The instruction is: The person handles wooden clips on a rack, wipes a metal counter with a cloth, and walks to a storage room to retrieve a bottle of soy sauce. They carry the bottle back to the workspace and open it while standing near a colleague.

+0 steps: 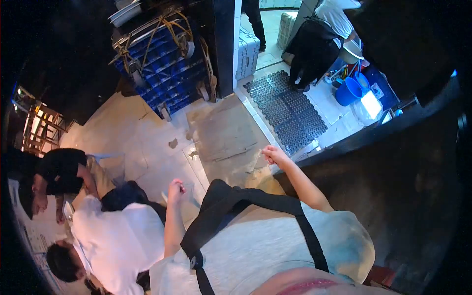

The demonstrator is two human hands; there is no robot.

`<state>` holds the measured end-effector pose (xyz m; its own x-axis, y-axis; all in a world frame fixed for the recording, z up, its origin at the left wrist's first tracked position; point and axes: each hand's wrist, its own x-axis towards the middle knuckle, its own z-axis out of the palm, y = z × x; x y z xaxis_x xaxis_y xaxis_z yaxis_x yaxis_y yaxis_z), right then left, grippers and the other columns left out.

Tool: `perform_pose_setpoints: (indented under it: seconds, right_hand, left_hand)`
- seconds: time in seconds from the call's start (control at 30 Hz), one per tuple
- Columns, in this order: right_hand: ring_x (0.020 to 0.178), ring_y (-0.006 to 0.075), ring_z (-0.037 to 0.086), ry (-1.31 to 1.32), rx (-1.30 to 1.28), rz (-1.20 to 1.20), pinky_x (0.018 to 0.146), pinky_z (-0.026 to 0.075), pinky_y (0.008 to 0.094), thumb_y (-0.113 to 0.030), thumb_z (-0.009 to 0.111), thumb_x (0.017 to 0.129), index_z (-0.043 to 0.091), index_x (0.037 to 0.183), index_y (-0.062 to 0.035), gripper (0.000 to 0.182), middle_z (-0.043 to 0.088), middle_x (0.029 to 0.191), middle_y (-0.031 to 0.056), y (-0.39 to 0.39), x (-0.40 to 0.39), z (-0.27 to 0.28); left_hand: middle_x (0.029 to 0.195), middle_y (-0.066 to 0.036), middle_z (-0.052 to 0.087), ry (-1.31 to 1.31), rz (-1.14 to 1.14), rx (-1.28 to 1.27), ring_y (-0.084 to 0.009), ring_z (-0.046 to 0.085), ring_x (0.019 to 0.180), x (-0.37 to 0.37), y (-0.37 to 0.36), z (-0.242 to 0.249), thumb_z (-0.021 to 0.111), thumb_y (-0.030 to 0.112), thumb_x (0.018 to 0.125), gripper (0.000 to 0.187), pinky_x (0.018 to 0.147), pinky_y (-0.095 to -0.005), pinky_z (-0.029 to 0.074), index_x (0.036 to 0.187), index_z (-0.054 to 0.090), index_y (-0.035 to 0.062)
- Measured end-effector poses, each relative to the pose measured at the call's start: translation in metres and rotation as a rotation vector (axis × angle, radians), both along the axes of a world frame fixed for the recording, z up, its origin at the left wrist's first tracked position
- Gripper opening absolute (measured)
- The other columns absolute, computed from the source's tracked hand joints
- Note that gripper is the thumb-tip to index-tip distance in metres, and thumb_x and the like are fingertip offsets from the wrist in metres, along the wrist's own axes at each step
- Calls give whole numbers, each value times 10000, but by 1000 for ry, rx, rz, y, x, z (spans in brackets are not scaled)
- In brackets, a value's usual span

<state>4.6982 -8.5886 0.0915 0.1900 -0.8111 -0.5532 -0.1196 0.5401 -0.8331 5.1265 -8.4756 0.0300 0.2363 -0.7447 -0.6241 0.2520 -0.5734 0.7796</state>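
Observation:
My left hand (176, 189) is held out in front of my body above the tiled floor, its fingers curled in, and I see nothing in it. To its right, my right hand (273, 154) is raised near the doorway, also with curled fingers and no visible object. Both hands are apart from each other and touch nothing. Below them are my grey shirt (260, 246) and the black apron (216, 209) over it. A flattened brown sheet (223, 130) lies on the floor beyond the hands.
Two people, in a white shirt (123, 241) and a black shirt (61, 169), are close on the left. A blue wheeled cart (169, 69) stands ahead. Through the doorway are a black mat (287, 110), a blue bucket (349, 92) and a bending person (314, 49).

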Motion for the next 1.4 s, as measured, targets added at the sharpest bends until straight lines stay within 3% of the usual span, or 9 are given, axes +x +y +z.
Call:
perform_pose_setpoints:
  seconds: [0.27, 0.47, 0.57, 0.7, 0.73, 0.77, 0.9, 1.07, 1.4]
  right_hand:
    - [431, 36, 404, -181, -52, -166, 405, 348, 183, -211, 531, 816, 537, 791, -94, 120, 485, 585, -25, -154, 7, 29]
    - [451, 67, 428, 184, 9, -410, 395, 353, 204, -260, 545, 789, 551, 781, -101, 159, 504, 606, -5, -197, -42, -30]
    - [506, 146, 546, 1003, -180, -176, 438, 415, 297, -233, 508, 736, 571, 661, -59, 200, 563, 569, 69, -174, -83, -100]
    - [607, 215, 588, 983, 395, -3, 538, 451, 356, -241, 496, 711, 582, 557, -70, 246, 596, 640, 106, -121, -99, -121]
    - [776, 307, 585, 979, 402, -67, 701, 458, 368, -285, 514, 693, 621, 819, -71, 271, 609, 830, 150, -97, -106, -154]
    - [685, 268, 587, 1194, -94, 558, 563, 463, 388, -241, 494, 729, 606, 648, -124, 182, 581, 652, 121, -58, -136, -207]
    - [556, 246, 554, 618, 574, -125, 459, 446, 375, -194, 493, 739, 588, 706, -46, 179, 574, 654, 127, -85, -147, -161]
    - [401, 196, 509, 488, 751, -519, 330, 390, 359, -151, 508, 749, 554, 640, -14, 182, 533, 531, 106, -195, -203, -169]
    - [491, 167, 575, 823, -66, 137, 473, 451, 296, -267, 523, 730, 591, 676, -41, 242, 599, 598, 79, -592, -313, -162]
  left_hand:
    - [577, 8, 414, 225, 454, -178, -121, 402, 488, 50, -204, -3, 408, 43, 771, 105, 465, -249, 363, 736, 436, 138]
    - [641, 3, 476, 124, 158, -609, -103, 442, 544, 44, -450, 58, 476, 125, 832, 38, 495, -238, 396, 804, 492, 105]
    - [721, -9, 509, -156, -22, -612, -98, 482, 645, -8, -543, 144, 516, 131, 821, 84, 557, -234, 410, 879, 508, 71]
    - [974, -91, 495, -653, -190, -1036, -190, 497, 843, -62, -663, 186, 553, 160, 798, 267, 742, -287, 403, 1011, 474, 21]
    - [1067, -121, 470, -803, -194, -1120, -230, 487, 923, -86, -680, 215, 574, 174, 785, 345, 796, -309, 387, 1064, 451, 14]
    - [1153, -144, 389, -935, -206, -1208, -260, 423, 1012, -104, -698, 234, 580, 210, 785, 431, 830, -352, 363, 1130, 394, 31]
    - [1317, -219, 150, -1429, 0, -1518, -372, 191, 1204, -170, -768, 309, 620, 301, 743, 635, 921, -440, 260, 1230, 293, 59]
    - [1330, -236, 129, -1751, 385, -1516, -432, 115, 1218, -221, -837, 364, 637, 418, 685, 724, 909, -530, 191, 1237, 303, 88]
    - [1319, -221, 233, -2134, 811, -1078, -425, 166, 1217, -240, -877, 378, 454, 508, 768, 629, 919, -525, 180, 1211, 372, 69]
